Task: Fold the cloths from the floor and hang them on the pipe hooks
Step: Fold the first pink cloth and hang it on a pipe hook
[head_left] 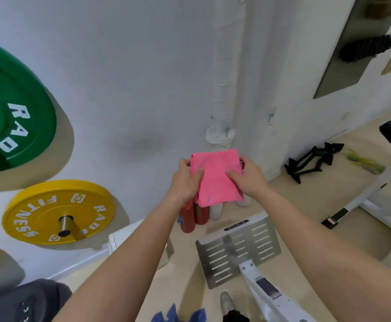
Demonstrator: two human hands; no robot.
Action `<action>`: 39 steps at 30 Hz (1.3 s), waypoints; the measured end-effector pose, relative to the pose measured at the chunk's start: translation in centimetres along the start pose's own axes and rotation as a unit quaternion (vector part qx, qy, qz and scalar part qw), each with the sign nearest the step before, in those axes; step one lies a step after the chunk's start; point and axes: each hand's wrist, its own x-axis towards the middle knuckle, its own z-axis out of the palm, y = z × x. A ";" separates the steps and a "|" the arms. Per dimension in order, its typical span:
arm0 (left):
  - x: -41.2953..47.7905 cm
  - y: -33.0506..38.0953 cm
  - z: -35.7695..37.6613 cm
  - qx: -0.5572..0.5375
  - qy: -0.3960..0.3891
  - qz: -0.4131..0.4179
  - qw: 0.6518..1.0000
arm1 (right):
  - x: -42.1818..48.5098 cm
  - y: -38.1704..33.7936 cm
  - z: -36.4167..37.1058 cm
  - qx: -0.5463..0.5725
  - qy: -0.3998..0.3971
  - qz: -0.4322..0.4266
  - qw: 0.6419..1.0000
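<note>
Blue cloth (178, 313) on floor at bottom edge. L hand (185, 180) + R hand (248, 177) each pinch one side of folded pink cloth (215, 177), thumbs on front, fingers curled behind, held mid-air. Red bottles (187, 217) on floor below it. Behind: white pipe (227, 77) w/ hook (230, 133), just above cloth.

Both forearms are bare from elbow to wrist, with no sleeve reaching them. The left hand (185, 182) and right hand (250, 180) are uncovered too. Left of the right forearm (306, 240) shows a pale grey shoe (227, 300), and a dark cuff (235, 318) sits just below it.
</note>
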 end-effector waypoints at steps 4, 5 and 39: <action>9.3 1.3 5.6 -0.006 0.001 -0.042 0.999 | 10.8 4.0 -2.3 0.025 -0.007 0.044 0.999; 11.4 1.5 7.0 -0.008 -0.001 -0.053 0.999 | 13.2 5.0 -2.9 0.024 -0.008 0.052 0.998; 38.9 -7.7 24.0 -0.008 0.088 -0.236 0.968 | 45.2 22.4 3.4 0.007 -0.059 0.165 0.984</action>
